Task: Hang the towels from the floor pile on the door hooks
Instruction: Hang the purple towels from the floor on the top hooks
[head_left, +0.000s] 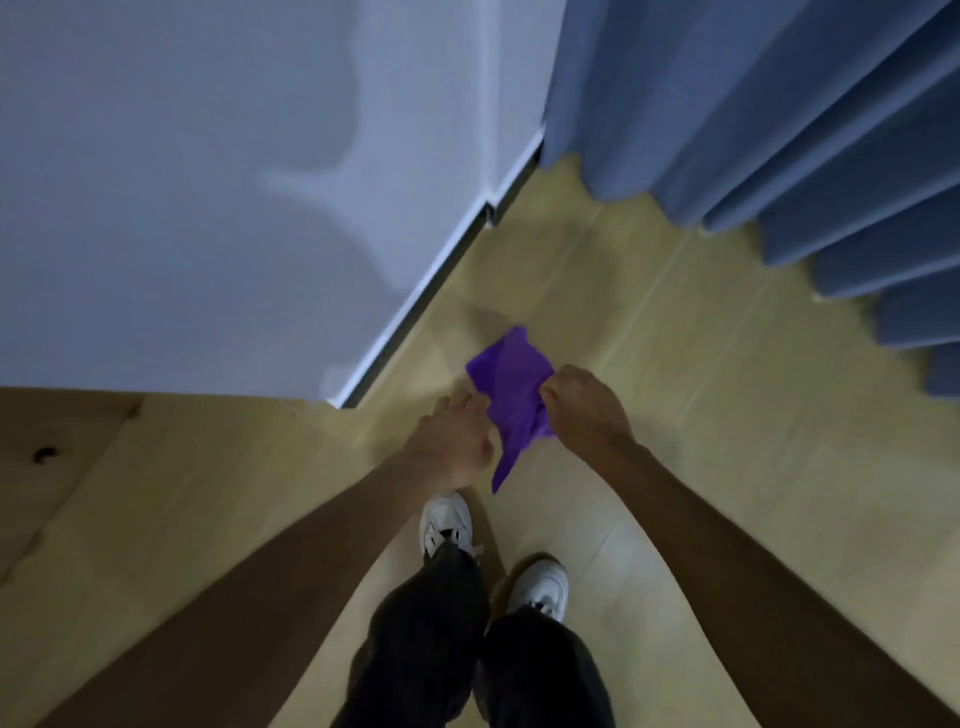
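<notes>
Head view, looking down. A purple towel (511, 395) hangs bunched between both hands, just past centre toward 12 o'clock, above the tan floor (649, 364). The left hand (452, 441) lies at the towel's 8 o'clock edge, back of the hand upward, its fingers curled in against the cloth; whether they actually pinch the fabric cannot be told, since the fingertips are hidden under the hand. The right hand (584, 408) sits at the towel's 3 o'clock edge, knuckles raised, fingers curled tightly round a gathered fold of the cloth. The upper part of the towel spreads as a creased flap toward 12 o'clock; a narrow tail drops toward 6 o'clock and ends in a point between the two wrists.

Both forearms enter from the lower corners, the left from 7 o'clock, the right from 5 o'clock, and converge on the towel. Beneath them stand two white shoes (447, 522) and dark trouser legs (431, 639), at 6 o'clock from the towel.

A white panel (208, 182) with a dark lower edge fills the field from 9 to 12 o'clock. Blue pleated curtains (779, 130) hang at 1 to 2 o'clock, reaching the floor. A brown surface (67, 467) occupies the 8 to 9 o'clock margin.
</notes>
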